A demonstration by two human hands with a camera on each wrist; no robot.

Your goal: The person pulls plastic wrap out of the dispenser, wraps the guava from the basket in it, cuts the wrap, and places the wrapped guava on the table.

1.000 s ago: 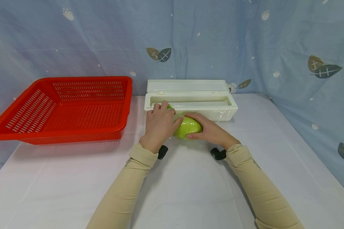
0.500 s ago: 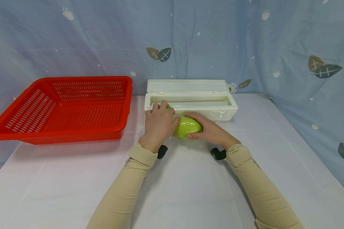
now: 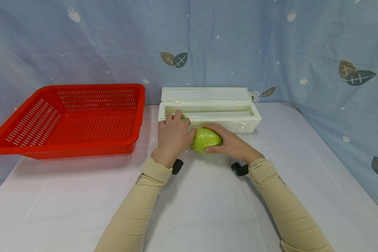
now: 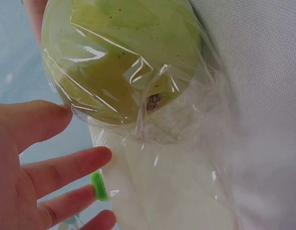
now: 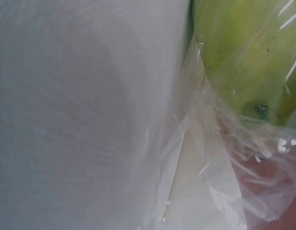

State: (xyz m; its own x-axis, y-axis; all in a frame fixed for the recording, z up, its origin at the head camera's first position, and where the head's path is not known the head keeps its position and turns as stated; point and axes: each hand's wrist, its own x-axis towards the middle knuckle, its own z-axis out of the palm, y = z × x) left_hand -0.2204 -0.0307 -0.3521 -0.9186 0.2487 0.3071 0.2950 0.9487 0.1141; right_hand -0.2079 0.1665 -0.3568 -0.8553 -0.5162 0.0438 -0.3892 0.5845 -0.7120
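Observation:
A round green fruit (image 3: 206, 140) with dark specks and a brown scar is covered in clear plastic film (image 4: 186, 112), which runs on to a long white film dispenser box (image 3: 218, 125). My right hand (image 3: 228, 143) grips the fruit's right side, thumb in front and fingers behind. At the left, my left hand (image 3: 174, 138) reaches over the box's front edge. Its thumb touches the wrapped fruit in the left wrist view, and the fingers are spread, one of them against a small green slider (image 4: 98, 186). Film partly covers my right hand in the right wrist view.
A red perforated basket (image 3: 135, 140) stands to the left. Behind the box opening, the raised box lid (image 3: 204, 94) leans near a blue patterned curtain (image 3: 226, 42). A white cloth (image 3: 201, 210) covers the table.
My left hand and the green slider have shifted slightly to the left along the box edge. My right hand and the fruit have stayed in place.

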